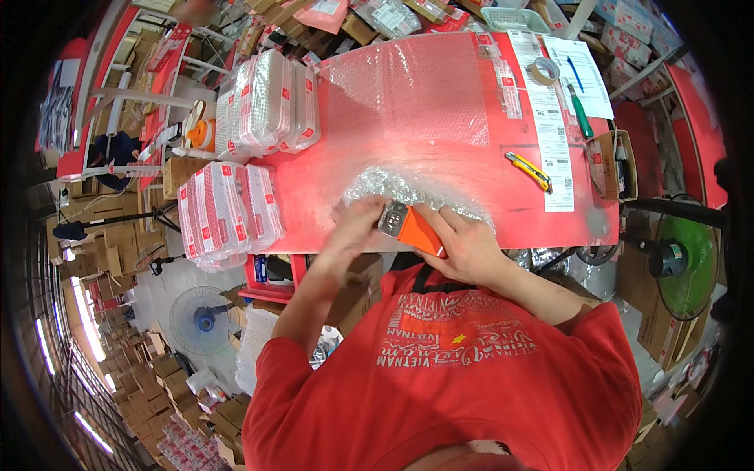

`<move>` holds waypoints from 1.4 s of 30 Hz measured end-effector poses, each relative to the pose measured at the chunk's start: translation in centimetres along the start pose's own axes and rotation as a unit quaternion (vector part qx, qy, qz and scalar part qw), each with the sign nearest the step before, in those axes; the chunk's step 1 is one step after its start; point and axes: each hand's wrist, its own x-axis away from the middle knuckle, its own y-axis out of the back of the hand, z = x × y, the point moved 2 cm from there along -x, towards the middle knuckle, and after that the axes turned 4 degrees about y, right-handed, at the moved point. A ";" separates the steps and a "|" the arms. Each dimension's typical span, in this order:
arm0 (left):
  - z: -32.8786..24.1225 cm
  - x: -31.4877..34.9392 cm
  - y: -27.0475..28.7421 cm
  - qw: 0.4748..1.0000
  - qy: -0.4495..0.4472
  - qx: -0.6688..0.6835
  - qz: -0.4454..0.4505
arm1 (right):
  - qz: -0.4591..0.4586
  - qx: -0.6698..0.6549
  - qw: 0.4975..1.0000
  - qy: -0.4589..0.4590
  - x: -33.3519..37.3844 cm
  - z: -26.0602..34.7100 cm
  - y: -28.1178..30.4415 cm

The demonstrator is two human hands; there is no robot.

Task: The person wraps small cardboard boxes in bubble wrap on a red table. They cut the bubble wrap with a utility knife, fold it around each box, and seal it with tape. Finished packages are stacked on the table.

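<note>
The right hand [471, 247] clasped the orange box [421, 232], the left hand [360, 221] right at its dark end: gripping or just touching, no telling! The box sat beside crumpled bubble wrap [385, 183] near the red table [314, 184]'s front edge, wrapped parcels [267, 102] leftward.

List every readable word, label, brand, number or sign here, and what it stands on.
Red shirt: pale lettering, legible but not transcribed; yellow star.
White label strip: print too small to read.
Wrapped packages: red-and-white labels, too small to read.
Orange box in the right hand: dark end's marks too small to read.
</note>
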 end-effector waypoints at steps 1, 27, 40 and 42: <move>0.0 -0.6 2.1 0.976 -0.058 -0.189 -0.090 | 0.006 0.026 0.999 -0.044 0.1 -0.1 0.2; 10.5 -19.4 12.6 0.976 0.023 0.183 0.112 | 0.016 -0.030 0.998 -0.058 8.1 -11.4 -6.9; -2.7 -9.2 7.6 0.996 -0.084 -0.032 -0.021 | 0.087 0.117 0.989 -0.012 -8.6 -2.1 -4.5; -0.6 -10.9 4.8 0.871 -0.206 -0.430 -0.121 | 0.045 0.119 0.991 0.044 -8.1 -2.2 -4.2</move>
